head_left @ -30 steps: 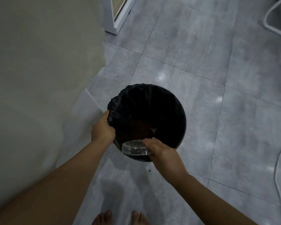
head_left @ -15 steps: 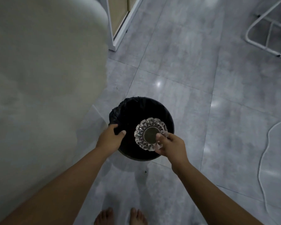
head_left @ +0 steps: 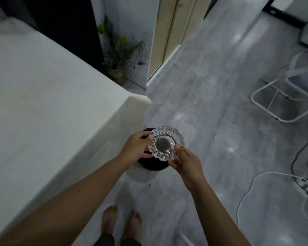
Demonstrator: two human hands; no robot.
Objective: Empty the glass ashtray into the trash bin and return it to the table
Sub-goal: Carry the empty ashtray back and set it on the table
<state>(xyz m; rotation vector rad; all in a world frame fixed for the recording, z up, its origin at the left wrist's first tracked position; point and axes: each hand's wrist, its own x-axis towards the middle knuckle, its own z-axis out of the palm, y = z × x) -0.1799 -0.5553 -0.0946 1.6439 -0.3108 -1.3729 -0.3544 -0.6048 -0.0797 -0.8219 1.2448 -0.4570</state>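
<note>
The glass ashtray (head_left: 164,143) has a scalloped rim and a dark round base, and it is upright with its opening facing me. I hold it above the trash bin (head_left: 150,166), a black-lined bin on the floor that my hands mostly hide. My right hand (head_left: 186,163) grips the ashtray's near right rim. My left hand (head_left: 136,147) has its fingers curled on the left rim. The table (head_left: 60,103), covered in white cloth, fills the left side, with its corner just beyond the bin.
A potted plant (head_left: 119,55) stands at the back by a pale cabinet door (head_left: 169,38). On the right are a white folding chair frame (head_left: 281,96), floor cables (head_left: 247,190) and a power strip (head_left: 305,183). My bare feet (head_left: 122,221) stand on grey tiles.
The ashtray went from tipped into the bin to upright and rose well above it. My left hand left the bin's rim and came onto the ashtray. The view lifted, showing the table top.
</note>
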